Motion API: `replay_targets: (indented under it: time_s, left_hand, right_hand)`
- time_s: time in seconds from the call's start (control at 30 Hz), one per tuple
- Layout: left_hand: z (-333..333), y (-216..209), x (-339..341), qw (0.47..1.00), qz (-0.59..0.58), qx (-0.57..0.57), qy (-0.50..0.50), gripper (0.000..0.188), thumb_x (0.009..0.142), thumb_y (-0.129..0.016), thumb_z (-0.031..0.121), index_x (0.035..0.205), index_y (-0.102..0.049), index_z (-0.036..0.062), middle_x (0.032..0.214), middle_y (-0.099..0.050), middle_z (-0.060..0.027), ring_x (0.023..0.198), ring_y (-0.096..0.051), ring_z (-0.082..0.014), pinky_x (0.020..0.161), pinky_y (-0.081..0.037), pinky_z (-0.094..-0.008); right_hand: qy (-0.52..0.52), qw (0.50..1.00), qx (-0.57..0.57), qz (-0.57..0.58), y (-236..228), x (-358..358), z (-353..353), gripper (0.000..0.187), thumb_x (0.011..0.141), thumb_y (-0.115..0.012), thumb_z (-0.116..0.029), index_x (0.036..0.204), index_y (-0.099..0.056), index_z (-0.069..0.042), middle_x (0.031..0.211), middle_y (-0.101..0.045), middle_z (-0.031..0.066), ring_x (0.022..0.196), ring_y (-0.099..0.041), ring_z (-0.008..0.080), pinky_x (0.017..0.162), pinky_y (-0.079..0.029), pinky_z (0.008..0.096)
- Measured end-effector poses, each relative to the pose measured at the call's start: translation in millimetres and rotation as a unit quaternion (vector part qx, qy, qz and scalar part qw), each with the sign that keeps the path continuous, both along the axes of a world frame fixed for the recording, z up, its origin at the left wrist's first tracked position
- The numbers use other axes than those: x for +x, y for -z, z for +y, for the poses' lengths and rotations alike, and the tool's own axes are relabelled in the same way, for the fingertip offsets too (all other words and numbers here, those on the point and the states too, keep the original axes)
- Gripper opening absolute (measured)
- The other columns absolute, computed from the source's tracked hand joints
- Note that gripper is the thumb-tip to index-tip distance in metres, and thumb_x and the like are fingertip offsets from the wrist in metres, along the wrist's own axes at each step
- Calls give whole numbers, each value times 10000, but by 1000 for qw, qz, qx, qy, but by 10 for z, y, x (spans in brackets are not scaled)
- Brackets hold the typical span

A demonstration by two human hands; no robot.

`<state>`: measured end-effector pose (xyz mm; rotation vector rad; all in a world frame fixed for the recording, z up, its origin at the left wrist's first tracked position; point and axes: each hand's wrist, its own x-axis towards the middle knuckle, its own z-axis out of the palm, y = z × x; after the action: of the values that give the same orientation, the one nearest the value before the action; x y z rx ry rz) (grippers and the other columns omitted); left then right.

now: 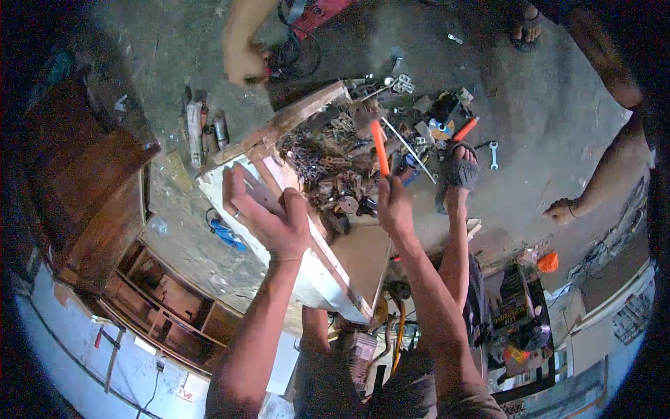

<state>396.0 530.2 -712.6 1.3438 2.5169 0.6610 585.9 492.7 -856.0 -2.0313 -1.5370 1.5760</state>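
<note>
A wooden frame, like a drawer or open box with a white outer side (317, 276), stands tilted in front of me. My left hand (269, 216) curls over its upper edge, fingers on the white side and thumb near the inner edge. In my right hand (396, 209) is an orange-handled tool (380, 150), gripped at its lower end and raised above a heap of small hardware and scraps (335, 160). The tool's far end is smeared by motion; it may be a hammer head. A thin white rod (412, 151) lies just right of it.
My sandalled foot (460, 171) is beside the heap, near a wrench (494, 155) and another orange handle (466, 128). A person's hand (246, 66) is beyond the frame, another person's hand (562, 209) at right. Wooden furniture (167, 300) stands left; a blue sandal (227, 234) lies nearby.
</note>
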Motion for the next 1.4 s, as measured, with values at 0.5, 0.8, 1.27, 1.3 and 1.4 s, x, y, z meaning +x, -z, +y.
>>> replay_targets:
  time_s: [0.5, 0.8, 1.27, 1.3, 1.4]
  left_hand:
    - [-17, 22, 36, 1000, 13, -20, 19, 726, 772, -565, 157, 1384, -251, -77, 1353, -299, -262, 1288, -301, -384, 1113, -203, -480]
    - [-64, 60, 4, 999, 2, -26, 24, 739, 770, -556, 108, 1405, -217, -55, 1366, -270, -255, 1295, -282, -385, 1113, -227, -475]
    - [-28, 37, 41, 998, 21, -17, 48, 706, 791, -549, 138, 1393, -234, -59, 1354, -279, -284, 1264, -294, -421, 1078, -235, -518]
    - [-36, 54, 46, 999, 11, -21, 45, 724, 779, -542, 126, 1404, -222, -51, 1374, -266, -273, 1289, -280, -406, 1097, -221, -501]
    - [-87, 117, 44, 999, 1, -20, 43, 739, 765, -534, 112, 1413, -213, -42, 1395, -252, -260, 1316, -265, -388, 1115, -207, -482]
  right_hand:
    - [80, 996, 4, -36, 213, -36, 90, 325, 996, -418, -342, 989, -536, -38, 741, -612, 233, 704, -602, 445, 606, -442, 513]
    - [-178, 976, -105, 63, 104, -161, -604, 310, 982, -447, -329, 1077, -539, -48, 761, -611, 263, 688, -578, 502, 574, -448, 563]
    - [115, 987, -108, 16, 248, 337, 60, 302, 972, -464, -344, 1038, -533, -58, 759, -615, 281, 760, -607, 494, 613, -466, 541]
    - [130, 987, -96, -10, 322, 351, 100, 301, 973, -460, -349, 1041, -528, -64, 759, -612, 284, 753, -603, 499, 609, -462, 548]
    - [19, 996, -43, -75, 412, 331, 15, 260, 984, -441, -294, 1016, -499, -42, 709, -589, 255, 594, -564, 459, 499, -408, 507]
